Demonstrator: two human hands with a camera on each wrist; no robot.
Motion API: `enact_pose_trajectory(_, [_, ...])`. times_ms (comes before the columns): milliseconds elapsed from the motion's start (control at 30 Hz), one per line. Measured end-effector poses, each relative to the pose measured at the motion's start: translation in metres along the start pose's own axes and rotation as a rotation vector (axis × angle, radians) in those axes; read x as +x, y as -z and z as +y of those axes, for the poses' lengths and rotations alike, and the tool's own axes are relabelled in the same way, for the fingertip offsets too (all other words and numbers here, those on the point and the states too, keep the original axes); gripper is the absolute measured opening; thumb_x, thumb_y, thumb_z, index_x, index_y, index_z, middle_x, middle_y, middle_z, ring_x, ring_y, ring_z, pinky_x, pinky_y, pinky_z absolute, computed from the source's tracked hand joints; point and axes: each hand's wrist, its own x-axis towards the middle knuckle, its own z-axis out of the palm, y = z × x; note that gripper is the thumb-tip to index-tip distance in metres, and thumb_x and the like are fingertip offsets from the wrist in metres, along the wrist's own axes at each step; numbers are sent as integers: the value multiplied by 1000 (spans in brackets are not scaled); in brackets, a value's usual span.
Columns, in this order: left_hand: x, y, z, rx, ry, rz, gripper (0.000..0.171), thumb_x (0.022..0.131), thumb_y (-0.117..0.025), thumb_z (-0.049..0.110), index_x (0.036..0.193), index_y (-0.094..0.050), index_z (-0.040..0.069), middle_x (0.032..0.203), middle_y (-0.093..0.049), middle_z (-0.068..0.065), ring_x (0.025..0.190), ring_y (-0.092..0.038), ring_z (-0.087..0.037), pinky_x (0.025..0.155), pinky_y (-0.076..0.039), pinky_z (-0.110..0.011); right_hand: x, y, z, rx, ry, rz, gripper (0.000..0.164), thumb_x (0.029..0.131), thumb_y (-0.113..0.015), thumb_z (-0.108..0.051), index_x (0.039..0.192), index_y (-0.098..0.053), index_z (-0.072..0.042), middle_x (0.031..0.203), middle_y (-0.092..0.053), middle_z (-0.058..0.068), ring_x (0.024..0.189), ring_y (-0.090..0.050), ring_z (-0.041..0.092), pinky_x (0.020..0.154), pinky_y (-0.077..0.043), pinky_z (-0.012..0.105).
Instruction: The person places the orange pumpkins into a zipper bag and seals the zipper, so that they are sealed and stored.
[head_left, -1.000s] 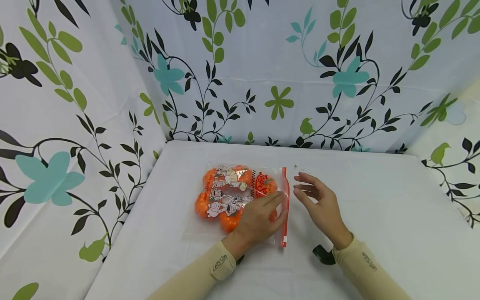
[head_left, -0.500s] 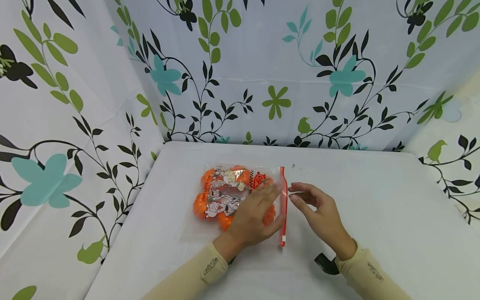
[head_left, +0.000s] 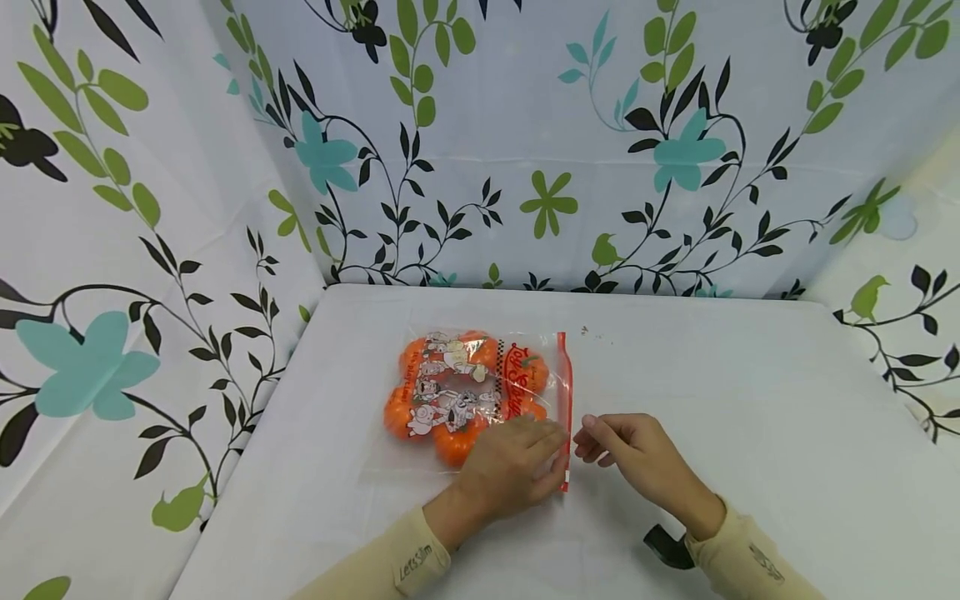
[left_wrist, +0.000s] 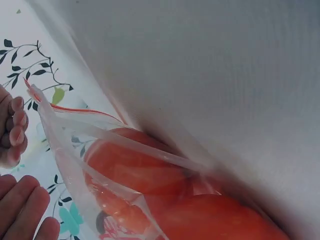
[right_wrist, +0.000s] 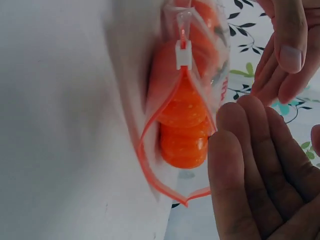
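Observation:
A clear printed zip bag lies on the table with several orange, rounded, ribbed pieces inside; one shows a green stem. A red zip strip runs along its right edge. In the right wrist view the bag's mouth gapes, and a white slider sits at one end of the strip. My left hand lies over the bag's near right corner, fingers together and slightly bent. Just right of the strip, my right hand has its fingers loosely bent and holds nothing.
The white table extends around the bag. Behind it and to the left hangs a leaf-print cloth. A black piece sits by my right wrist at the sleeve cuff.
Both hands have come nearer along the zip strip, toward its slider end. My left hand has uncovered the upper right of the bag. The bag has barely moved.

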Motion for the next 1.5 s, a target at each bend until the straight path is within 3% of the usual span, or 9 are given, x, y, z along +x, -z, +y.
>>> enact_pose_trajectory(300, [1, 9, 13, 156, -34, -126, 28, 90, -70, 40, 94, -75, 13, 93, -76, 2, 84, -73, -11, 88, -57, -31, -1, -3, 20, -42, -114, -84, 47, 106, -49, -41, 98, -75, -3, 88, -72, 4, 76, -70, 22, 62, -59, 35])
enact_pose_trajectory(433, [1, 10, 18, 246, -32, -197, 31, 91, -66, 44, 81, -73, 15, 81, -72, 3, 70, -68, -11, 74, -57, -25, -1, -10, 30, 15, -139, -151, 44, 107, -48, -37, 101, -74, -1, 89, -73, 7, 74, -70, 25, 60, -58, 37])
enact_pose_trajectory(567, [-1, 11, 22, 281, 11, -285, 27, 88, -70, 41, 85, -75, 15, 77, -70, 4, 63, -63, -11, 61, -53, -22, -1, -15, 36, 103, -160, -221, 40, 108, -46, -29, 103, -72, 1, 92, -73, 12, 76, -71, 27, 60, -58, 38])
enact_pose_trajectory(700, [-4, 11, 26, 289, 40, -372, 24, 88, -73, 35, 95, -76, 12, 81, -70, 2, 69, -65, -12, 65, -56, -24, -2, -20, 39, 196, -174, -282, 38, 107, -45, -24, 104, -72, 3, 95, -73, 17, 77, -72, 30, 62, -60, 39])
enact_pose_trajectory(800, [-6, 11, 30, 298, 51, -402, 23, 89, -73, 31, 99, -77, 11, 87, -73, 1, 77, -69, -13, 71, -58, -27, -2, -23, 40, 214, -184, -294, 38, 106, -49, -26, 102, -73, 2, 93, -73, 16, 76, -73, 29, 62, -60, 38])
enact_pose_trajectory(900, [-8, 10, 33, 311, 53, -415, 24, 89, -72, 32, 99, -77, 10, 89, -73, 0, 79, -70, -13, 72, -58, -29, -2, -25, 43, 200, -191, -289, 34, 104, -55, -29, 99, -74, 0, 89, -73, 13, 73, -72, 26, 61, -60, 35])
enact_pose_trajectory(1200, [-15, 3, 44, 417, 32, -388, 16, 89, -75, 31, 94, -77, 16, 81, -67, 4, 71, -61, -10, 52, -46, -23, -5, -31, 46, 226, -178, -316, 30, 102, -59, -26, 93, -72, -1, 83, -72, 14, 70, -70, 23, 57, -58, 31])
enact_pose_trajectory(1500, [-20, -2, 47, 407, 34, -307, 13, 85, -78, 28, 87, -76, 15, 78, -66, 4, 71, -60, -10, 62, -51, -22, -7, -35, 47, 266, -180, -341, 28, 103, -58, -23, 92, -70, 0, 82, -71, 14, 69, -69, 20, 57, -58, 30])
